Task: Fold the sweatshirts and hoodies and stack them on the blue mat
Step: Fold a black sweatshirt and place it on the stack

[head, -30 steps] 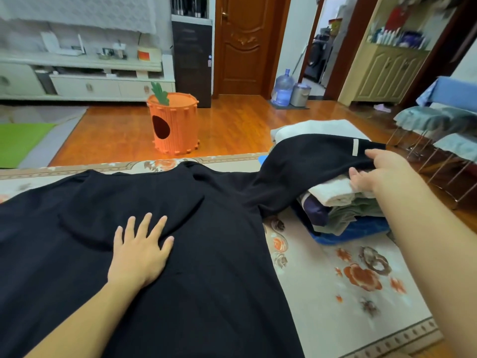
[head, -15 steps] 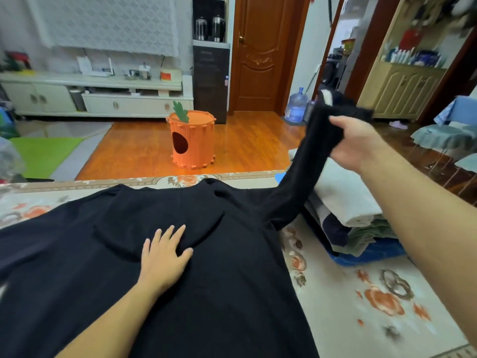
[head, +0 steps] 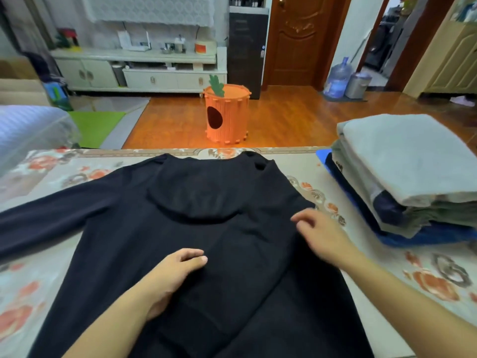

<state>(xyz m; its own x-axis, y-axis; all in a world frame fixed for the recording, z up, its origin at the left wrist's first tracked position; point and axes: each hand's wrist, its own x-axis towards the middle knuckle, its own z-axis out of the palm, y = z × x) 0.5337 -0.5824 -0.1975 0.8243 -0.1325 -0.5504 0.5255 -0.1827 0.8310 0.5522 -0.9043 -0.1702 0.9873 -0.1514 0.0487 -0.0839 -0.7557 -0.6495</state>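
A black hoodie [head: 134, 244] lies flat on the floral rug, hood side up, its left sleeve stretched out to the left. Its right sleeve is folded in across the body. My left hand [head: 173, 272] rests on the middle of the hoodie with loosely curled fingers. My right hand [head: 320, 233] hovers at the hoodie's right shoulder edge, fingers relaxed and holding nothing. At the right, a stack of folded sweatshirts [head: 402, 161] sits on the blue mat [head: 322, 154], a pale grey one on top.
The floral rug [head: 387, 285] covers the floor around the hoodie. An orange carrot-themed bin [head: 227, 117] stands beyond the rug on the wooden floor. A white bundle [head: 28, 127] lies at the far left. A water bottle [head: 338, 78] stands by the door.
My right hand lifted the right sleeve off the stack, laid it across the hoodie's body and let go. My left hand slid toward the hoodie's middle. The view shifted left.
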